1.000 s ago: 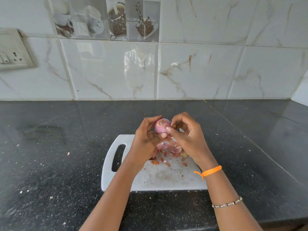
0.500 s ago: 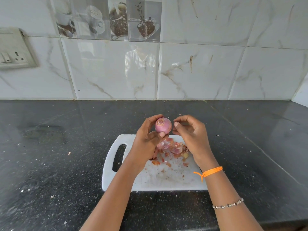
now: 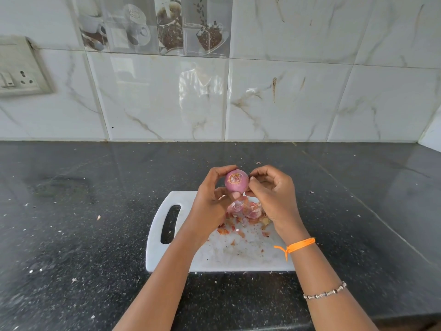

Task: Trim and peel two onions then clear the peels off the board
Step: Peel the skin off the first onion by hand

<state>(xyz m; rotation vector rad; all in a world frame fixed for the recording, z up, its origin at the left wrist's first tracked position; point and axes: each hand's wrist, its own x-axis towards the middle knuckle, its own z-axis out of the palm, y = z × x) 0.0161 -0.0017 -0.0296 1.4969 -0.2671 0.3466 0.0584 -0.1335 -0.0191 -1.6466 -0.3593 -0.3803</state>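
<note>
My left hand (image 3: 212, 199) grips a small pink-purple onion (image 3: 236, 180) between thumb and fingers, lifted above the far edge of the white cutting board (image 3: 164, 256). Its trimmed end faces me. My right hand (image 3: 272, 194) has curled fingers, and its fingertips touch the onion's right side. A heap of pink and brown onion peels (image 3: 245, 211) lies on the board under the hands, with smaller scraps scattered nearer me. A second onion is not visible.
The board has a slot handle (image 3: 170, 224) at its left end and lies on a black speckled counter (image 3: 71, 235). A tiled wall rises behind, with a switch socket (image 3: 16, 72) at the left. Peel crumbs dot the counter.
My right hand drew a little away from the onion, then came back to its right side. My left hand keeps hold of the onion and has turned it slightly.
</note>
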